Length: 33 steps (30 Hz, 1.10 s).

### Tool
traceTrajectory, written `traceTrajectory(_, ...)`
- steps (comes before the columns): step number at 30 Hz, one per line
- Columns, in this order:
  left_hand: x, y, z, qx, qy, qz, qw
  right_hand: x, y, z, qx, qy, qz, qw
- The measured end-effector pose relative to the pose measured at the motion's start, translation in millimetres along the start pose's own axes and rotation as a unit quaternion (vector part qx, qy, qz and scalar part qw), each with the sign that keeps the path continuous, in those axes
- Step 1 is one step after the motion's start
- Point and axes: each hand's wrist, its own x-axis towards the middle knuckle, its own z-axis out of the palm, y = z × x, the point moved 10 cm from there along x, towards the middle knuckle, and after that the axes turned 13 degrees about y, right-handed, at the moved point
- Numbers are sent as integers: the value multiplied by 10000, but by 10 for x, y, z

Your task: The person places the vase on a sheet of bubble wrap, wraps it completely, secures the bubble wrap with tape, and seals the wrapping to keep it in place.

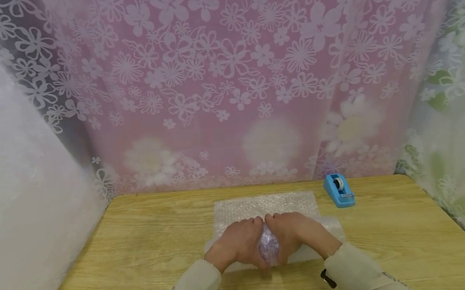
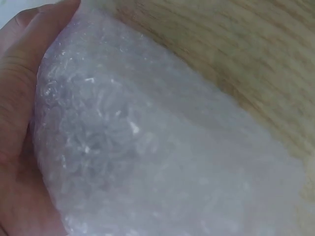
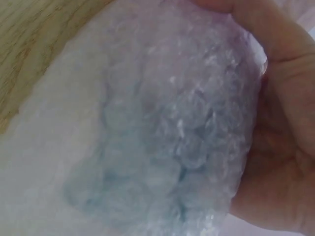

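A sheet of bubble wrap (image 1: 265, 206) lies on the wooden table, its near part wrapped round a purplish item (image 1: 269, 244) between the two hands. My left hand (image 1: 242, 244) grips the wrapped bundle from the left, and my right hand (image 1: 289, 235) grips it from the right. In the left wrist view the left thumb and palm lie along the bubble wrap (image 2: 123, 128). The right wrist view has the right fingers curved round the wrap (image 3: 162, 123), with a bluish-green shape showing faintly through it. What is inside cannot be told.
A blue tape dispenser (image 1: 339, 190) stands near the table's back edge, right of the wrap. Flowered curtains hang behind the table (image 1: 141, 247) and at both sides.
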Motion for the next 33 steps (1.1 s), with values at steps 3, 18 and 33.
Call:
traceTrajectory(3, -10, 11, 3, -221, -168, -7, 9996, -11, 11, 37, 391, -177, 33, 9991)
traceTrajectory(18, -124, 46, 79, -1119, -1007, -132, 9885, -83, -50, 226, 1913, -1157, 97, 9746)
traceTrajectory(33, -125, -2, 92, -1430, -1330, -128, 9807, -36, -80, 261, 2125, -1615, -51, 9637)
